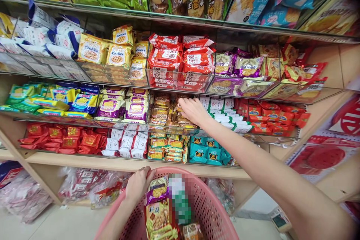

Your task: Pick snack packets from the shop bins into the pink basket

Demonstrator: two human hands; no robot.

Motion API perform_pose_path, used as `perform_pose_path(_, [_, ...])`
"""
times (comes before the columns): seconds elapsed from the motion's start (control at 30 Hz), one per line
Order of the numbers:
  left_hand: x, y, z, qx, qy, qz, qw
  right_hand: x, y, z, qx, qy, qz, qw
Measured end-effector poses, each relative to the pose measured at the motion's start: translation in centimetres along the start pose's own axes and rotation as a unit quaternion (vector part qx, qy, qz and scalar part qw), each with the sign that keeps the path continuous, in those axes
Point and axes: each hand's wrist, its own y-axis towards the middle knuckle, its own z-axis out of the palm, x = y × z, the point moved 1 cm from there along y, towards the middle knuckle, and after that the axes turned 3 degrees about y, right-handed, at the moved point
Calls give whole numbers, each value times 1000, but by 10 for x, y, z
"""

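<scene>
My left hand (138,183) is closed over the rim of a pink perforated plastic basket (216,200), fingers wrapped round its edge. Inside the basket lie a purple-and-cream biscuit packet (158,189), a yellow-and-red snack packet (158,217) and a brown packet (192,231); a blurred patch hides part of a green-and-white item. Reaching forward, my right hand (194,110) is in a shelf compartment of brown snack packets (161,113), its fingers bent and closed on one of them. White-and-green packets (225,116) lie just right of that hand.
Clear dividers and lips edge the tiered shelves. Red packets (197,58) sit above my right hand, teal packets (206,152) and yellow-orange packets (168,146) below it. A wooden ledge (84,159) runs behind the basket. Plastic bags (84,183) lie beneath; a small device (279,219) stands lower right.
</scene>
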Motion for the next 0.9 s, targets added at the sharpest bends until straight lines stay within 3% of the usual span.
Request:
perform_pose_path(0.33, [-1, 0, -1, 3, 12, -2, 1000, 9, -7, -29, -77, 41, -55, 995])
perform_pose_path(0.43, [-1, -1, -3, 4, 13, -1, 1000, 14, -31, -46, -105, 82, -68, 989])
perform_pose_path(0.57, [-1, 0, -2, 3, 21, 1, 1000, 33, -93, -54, -107, 149, -127, 975])
perform_pose_path(0.67, [-1, 1, 1, 0, 27, 11, 1000, 57, -149, -33, -65, 193, -162, 965])
perform_pose_path(0.77, [-2, 2, 3, -7, 32, 19, 999, 81, -202, 1, 13, 222, -171, 960])
perform_pose_path(0.9, [-2, 2, 5, -7, 35, 15, 999, 104, -250, 43, 125, 234, -213, 940])
